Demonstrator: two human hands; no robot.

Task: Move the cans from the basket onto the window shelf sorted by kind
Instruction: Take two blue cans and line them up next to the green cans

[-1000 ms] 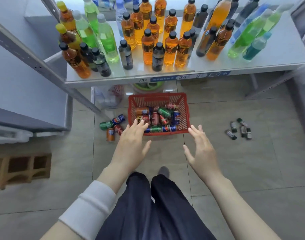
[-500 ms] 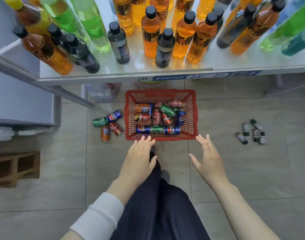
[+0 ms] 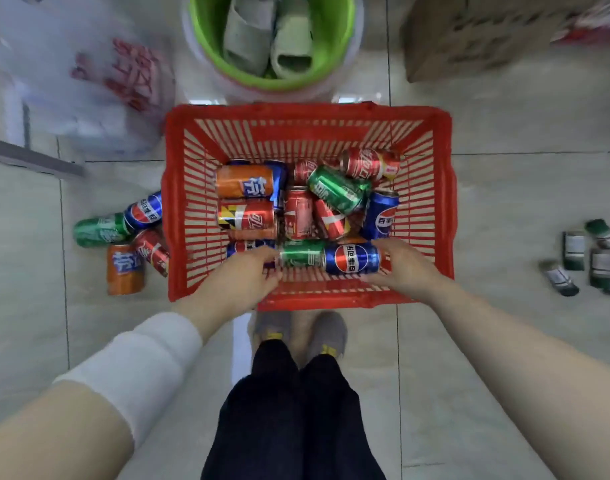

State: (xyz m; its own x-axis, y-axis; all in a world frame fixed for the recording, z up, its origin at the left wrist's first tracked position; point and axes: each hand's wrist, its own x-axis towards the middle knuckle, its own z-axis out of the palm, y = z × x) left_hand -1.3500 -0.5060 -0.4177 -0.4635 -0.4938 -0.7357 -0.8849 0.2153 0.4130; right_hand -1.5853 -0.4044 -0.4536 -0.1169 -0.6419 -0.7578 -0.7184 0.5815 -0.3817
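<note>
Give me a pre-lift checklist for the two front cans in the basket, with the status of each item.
1. Left grip on the green can: ok, at its left end.
2. Right grip on the blue can: ok, at its right end.
3. Fingers closed round either can: cannot tell.
4. Both cans free of others on top: ok, they lie uppermost along the red basket's near wall.
5. Both cans the same kind: not ok, one is green and one is blue.
6. Window shelf in sight: not ok, it is out of frame.
</note>
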